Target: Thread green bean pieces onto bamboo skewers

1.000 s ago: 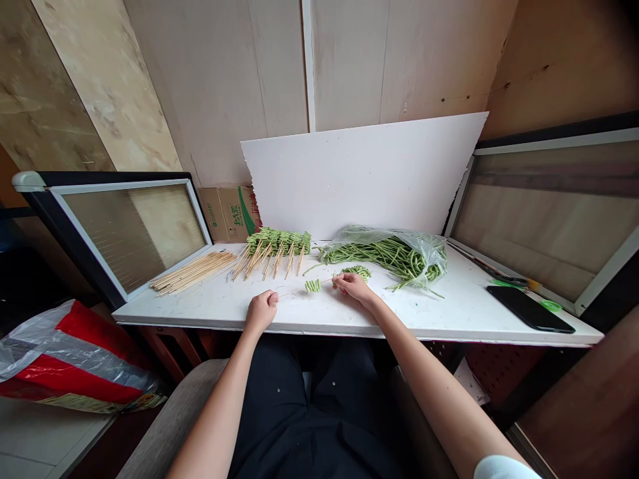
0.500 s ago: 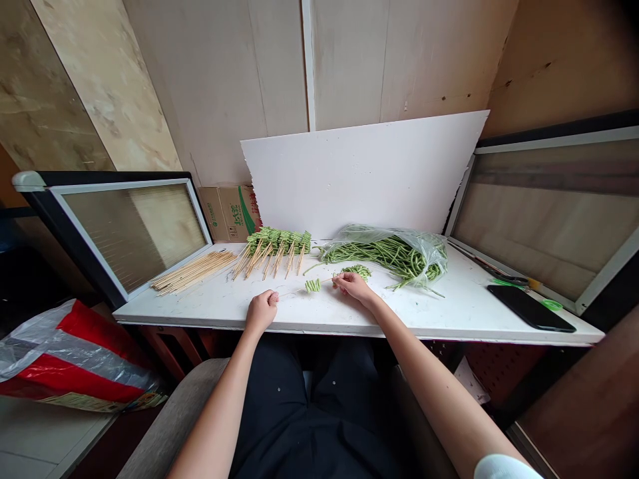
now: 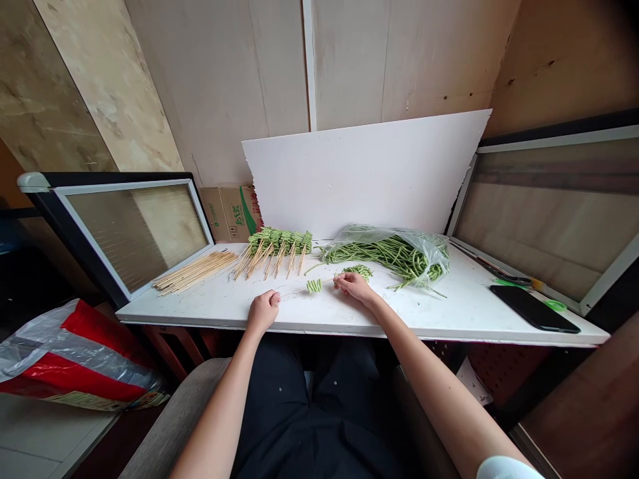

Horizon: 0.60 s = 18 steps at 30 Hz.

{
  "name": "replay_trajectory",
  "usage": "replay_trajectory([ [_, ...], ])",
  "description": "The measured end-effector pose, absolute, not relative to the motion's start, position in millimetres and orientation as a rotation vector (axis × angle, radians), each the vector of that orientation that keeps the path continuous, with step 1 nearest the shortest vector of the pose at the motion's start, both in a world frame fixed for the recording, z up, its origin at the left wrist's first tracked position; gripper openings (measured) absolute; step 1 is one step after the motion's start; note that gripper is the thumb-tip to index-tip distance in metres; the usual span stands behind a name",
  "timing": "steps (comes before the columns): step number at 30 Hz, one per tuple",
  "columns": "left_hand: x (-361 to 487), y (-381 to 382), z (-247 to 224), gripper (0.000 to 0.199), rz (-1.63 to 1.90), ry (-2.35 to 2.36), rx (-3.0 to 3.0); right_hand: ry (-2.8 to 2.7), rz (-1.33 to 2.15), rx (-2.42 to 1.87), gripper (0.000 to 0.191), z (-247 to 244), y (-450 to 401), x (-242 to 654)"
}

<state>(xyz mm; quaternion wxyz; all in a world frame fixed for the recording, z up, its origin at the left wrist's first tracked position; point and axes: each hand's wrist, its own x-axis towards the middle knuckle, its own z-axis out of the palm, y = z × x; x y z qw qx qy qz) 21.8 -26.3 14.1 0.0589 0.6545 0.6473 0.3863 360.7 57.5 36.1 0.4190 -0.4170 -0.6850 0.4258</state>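
A thin skewer (image 3: 294, 292) spans the gap between my hands just over the table, carrying a folded zigzag of green bean (image 3: 314, 286). My left hand (image 3: 263, 310) is closed round the skewer's left end. At its right end, my right hand (image 3: 353, 286) pinches the skewer between thumb and fingertips; whether bean is also in that pinch is hidden. Just behind the right hand lies a small pile of green bean pieces (image 3: 360, 270). Long green beans (image 3: 379, 251) spill from a clear plastic bag (image 3: 434, 247) farther back.
Bare bamboo skewers (image 3: 197, 271) lie at the left of the white table (image 3: 210, 311), beside stacked skewers of folded beans (image 3: 279, 239). A cardboard box (image 3: 229, 214) stands behind. To the right are a black phone (image 3: 534, 309) and scissors (image 3: 514, 278). Framed panels flank both sides.
The whole view has shifted very slightly. Both hands keep their hold on the skewer, and the folded bean on it looks the same.
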Motion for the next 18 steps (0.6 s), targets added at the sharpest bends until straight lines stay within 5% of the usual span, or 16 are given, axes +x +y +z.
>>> replay_trajectory([
  [18, 23.5, -28.7, 16.2, 0.031, 1.165, 1.967, 1.978, -1.718, 1.057, -1.055, 0.038, 34.3, 58.8, 360.1],
])
